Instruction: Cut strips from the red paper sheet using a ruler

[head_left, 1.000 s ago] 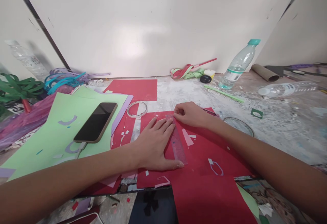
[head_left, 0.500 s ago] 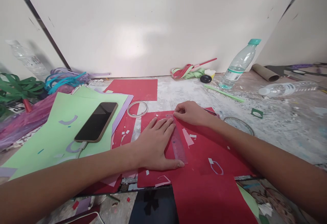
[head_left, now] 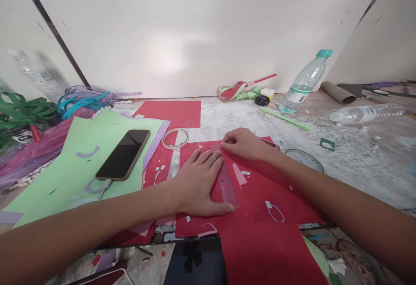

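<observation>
My left hand lies flat with fingers spread, its fingertips and thumb pressing a clear plastic ruler onto red paper. At the ruler's far end, my right hand is closed in a pinch near its edge. Whatever sits between those fingertips is too small or hidden to make out. Beside the ruler lie a pink paper scrap and a purple paper ring. Another red sheet hangs over the table's front edge.
A phone with a cable rests on green paper at left. A tape roll lies beyond my left hand. At right are an upright bottle, a lying bottle, a cardboard tube and a green strip.
</observation>
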`<state>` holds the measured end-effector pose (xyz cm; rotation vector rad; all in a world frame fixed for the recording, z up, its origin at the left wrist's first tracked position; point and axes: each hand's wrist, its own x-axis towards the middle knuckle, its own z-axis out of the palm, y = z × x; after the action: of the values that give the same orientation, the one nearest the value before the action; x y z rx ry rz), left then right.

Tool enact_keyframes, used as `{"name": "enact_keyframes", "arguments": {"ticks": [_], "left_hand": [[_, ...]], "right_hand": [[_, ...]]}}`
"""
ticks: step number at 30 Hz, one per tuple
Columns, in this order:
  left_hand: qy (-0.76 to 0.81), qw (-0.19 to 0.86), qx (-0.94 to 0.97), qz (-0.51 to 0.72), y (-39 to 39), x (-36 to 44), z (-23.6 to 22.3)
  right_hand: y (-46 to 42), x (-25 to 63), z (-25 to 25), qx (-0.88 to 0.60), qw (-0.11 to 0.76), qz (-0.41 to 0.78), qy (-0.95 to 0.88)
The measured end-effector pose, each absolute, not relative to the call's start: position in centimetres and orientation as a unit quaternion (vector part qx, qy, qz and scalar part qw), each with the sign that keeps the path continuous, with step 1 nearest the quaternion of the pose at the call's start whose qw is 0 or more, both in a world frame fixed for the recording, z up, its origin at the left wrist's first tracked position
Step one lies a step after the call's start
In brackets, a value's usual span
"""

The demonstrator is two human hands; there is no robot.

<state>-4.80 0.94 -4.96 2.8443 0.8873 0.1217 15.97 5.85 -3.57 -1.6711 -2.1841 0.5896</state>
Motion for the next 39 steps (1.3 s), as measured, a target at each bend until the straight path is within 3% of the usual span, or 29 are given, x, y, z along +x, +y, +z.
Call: {"name": "enact_keyframes", "arguments": {"ticks": [10,39], "left_hand": [[0.306,0.088,0.947,0.043,0.8,-4.8,-4.7],[0.297,0.067,0.95,0.065,0.9,-4.7,-4.8]], "right_hand": [[6.0,16.7,-3.3,-0.583,0.118,0.211,-0.776],[5.0,16.5,-2.9,-0.558,0.103,0.24,-0.788]]}}
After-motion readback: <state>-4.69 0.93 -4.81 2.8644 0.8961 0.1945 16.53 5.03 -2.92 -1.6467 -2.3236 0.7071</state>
